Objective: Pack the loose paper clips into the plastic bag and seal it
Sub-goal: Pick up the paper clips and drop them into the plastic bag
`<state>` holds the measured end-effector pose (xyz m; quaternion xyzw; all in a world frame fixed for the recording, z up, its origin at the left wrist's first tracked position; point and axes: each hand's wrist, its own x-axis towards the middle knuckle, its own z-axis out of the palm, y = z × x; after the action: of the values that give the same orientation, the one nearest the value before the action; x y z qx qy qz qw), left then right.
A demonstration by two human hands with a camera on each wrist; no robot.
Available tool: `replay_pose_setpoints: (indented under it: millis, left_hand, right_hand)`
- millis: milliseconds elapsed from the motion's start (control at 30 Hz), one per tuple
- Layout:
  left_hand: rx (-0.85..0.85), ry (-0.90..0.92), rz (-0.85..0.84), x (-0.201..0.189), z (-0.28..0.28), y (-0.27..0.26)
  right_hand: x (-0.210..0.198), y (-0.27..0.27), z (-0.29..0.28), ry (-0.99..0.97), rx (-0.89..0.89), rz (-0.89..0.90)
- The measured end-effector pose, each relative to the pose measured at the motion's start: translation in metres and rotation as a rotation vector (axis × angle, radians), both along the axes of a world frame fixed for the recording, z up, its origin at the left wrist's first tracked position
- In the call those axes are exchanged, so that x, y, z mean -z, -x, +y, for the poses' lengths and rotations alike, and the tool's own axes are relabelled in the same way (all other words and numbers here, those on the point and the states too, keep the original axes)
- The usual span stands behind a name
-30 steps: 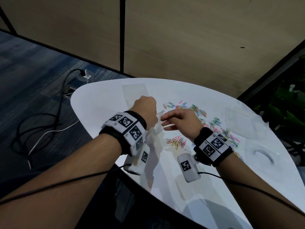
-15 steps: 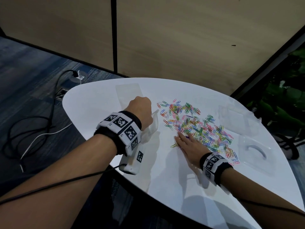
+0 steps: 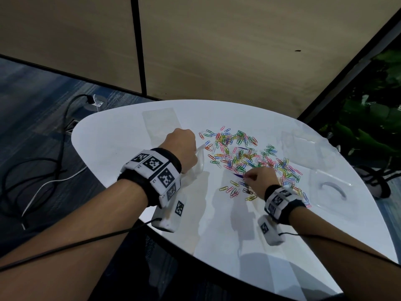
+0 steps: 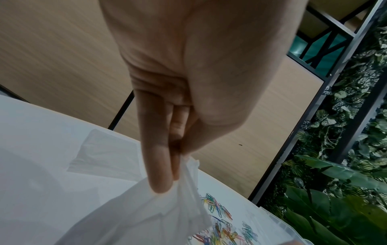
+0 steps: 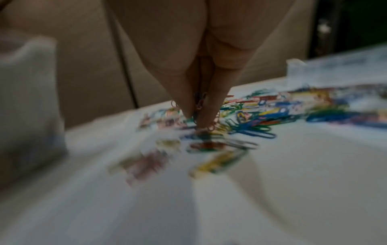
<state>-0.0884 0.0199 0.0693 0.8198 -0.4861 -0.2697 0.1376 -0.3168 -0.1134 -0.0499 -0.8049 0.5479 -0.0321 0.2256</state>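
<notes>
Coloured paper clips (image 3: 243, 155) lie scattered over the middle of the white table (image 3: 121, 140). My left hand (image 3: 182, 148) holds a clear plastic bag (image 3: 198, 164) by its top edge, just left of the clips; in the left wrist view the fingers (image 4: 159, 167) pinch the bag's (image 4: 150, 218) crumpled rim. My right hand (image 3: 259, 181) is at the near edge of the pile. In the right wrist view its fingertips (image 5: 206, 116) pinch a few paper clips (image 5: 199, 106) just above the table, with more clips (image 5: 251, 127) around them.
A flat clear bag (image 3: 161, 123) lies at the table's far left. Clear plastic trays (image 3: 332, 187) and another bag (image 3: 301, 148) lie at the right. Cables (image 3: 43, 174) run over the floor at left. A wall panel and plants stand behind.
My right hand went from the bag's mouth to lie flat on the clips, and now pinches a few at the pile's near edge. The left hand kept holding the bag.
</notes>
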Motion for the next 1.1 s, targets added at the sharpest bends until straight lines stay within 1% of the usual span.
replay_pose_setpoints:
  millis: [67, 100, 167, 233, 300, 367, 433, 467, 533, 567, 633, 667, 733, 800, 833, 867, 900, 967, 1000, 1033, 1067, 1100]
  left_hand:
    - [0.007, -0.005, -0.002, 0.000, -0.001, 0.002]
    - [0.010, -0.003, -0.005, 0.000, -0.002, 0.003]
    - [0.014, 0.003, -0.003, 0.001, -0.004, 0.005]
    - [0.014, 0.002, 0.014, 0.002, -0.005, 0.007]
    - [0.014, 0.001, 0.034, 0.004, -0.006, 0.009]
    - [0.010, 0.013, 0.058, 0.005, -0.007, 0.010]
    - [0.005, 0.032, 0.079, 0.004, -0.006, 0.010]
    - [-0.001, 0.042, 0.092, 0.004, -0.006, 0.010]
    - [-0.010, 0.058, 0.119, 0.005, -0.006, 0.010]
    - [-0.012, 0.064, 0.127, 0.005, -0.006, 0.011]
    - [-0.015, 0.070, 0.133, 0.005, -0.007, 0.012]
    - [-0.015, 0.072, 0.133, 0.005, -0.007, 0.013]
    - [-0.010, 0.070, 0.133, 0.005, -0.007, 0.014]
    - [-0.004, 0.060, 0.133, 0.004, -0.008, 0.014]
    - [-0.005, 0.054, 0.132, 0.003, -0.008, 0.014]
    - [-0.010, 0.053, 0.127, 0.002, -0.008, 0.013]
    - [-0.020, 0.055, 0.120, 0.002, -0.008, 0.012]
    - [-0.041, 0.057, 0.096, 0.001, -0.007, 0.009]
    - [-0.047, 0.055, 0.079, 0.001, -0.007, 0.006]
    - [-0.049, 0.052, 0.062, 0.001, -0.006, 0.005]
    - [-0.047, 0.047, 0.050, 0.000, -0.006, 0.004]
    - [-0.044, 0.042, 0.043, -0.001, -0.006, 0.003]
  right_hand:
    - [-0.013, -0.004, -0.006, -0.157, 0.134, -0.173]
    - [-0.021, -0.007, -0.008, -0.253, 0.182, -0.297]
    - [-0.039, -0.018, -0.003, -0.441, 0.252, -0.623]
    - [-0.056, -0.034, 0.011, -0.573, 0.251, -0.894]
    - [-0.068, -0.051, 0.030, -0.613, 0.187, -1.018]
    - [-0.071, -0.066, 0.048, -0.616, 0.121, -1.060]
    - [-0.066, -0.073, 0.059, -0.601, 0.051, -1.010]
    - [-0.062, -0.074, 0.061, -0.545, 0.010, -0.923]
    - [-0.056, -0.075, 0.064, -0.369, -0.076, -0.696]
    - [-0.055, -0.075, 0.065, -0.304, -0.105, -0.622]
    - [-0.057, -0.075, 0.067, -0.216, -0.143, -0.567]
    - [-0.059, -0.075, 0.068, -0.158, -0.190, -0.528]
    - [-0.061, -0.076, 0.065, -0.035, -0.363, -0.375]
    - [-0.062, -0.076, 0.065, -0.008, -0.527, -0.213]
    - [-0.063, -0.076, 0.065, -0.014, -0.561, -0.211]
    - [-0.064, -0.075, 0.064, -0.018, -0.558, -0.271]
    - [-0.067, -0.074, 0.063, -0.041, -0.499, -0.378]
    - [-0.072, -0.067, 0.059, -0.120, -0.312, -0.607]
    - [-0.071, -0.061, 0.055, -0.104, -0.268, -0.633]
    - [-0.068, -0.053, 0.050, -0.044, -0.297, -0.555]
    - [-0.061, -0.045, 0.047, 0.013, -0.393, -0.386]
    - [-0.050, -0.036, 0.046, 0.042, -0.523, -0.176]
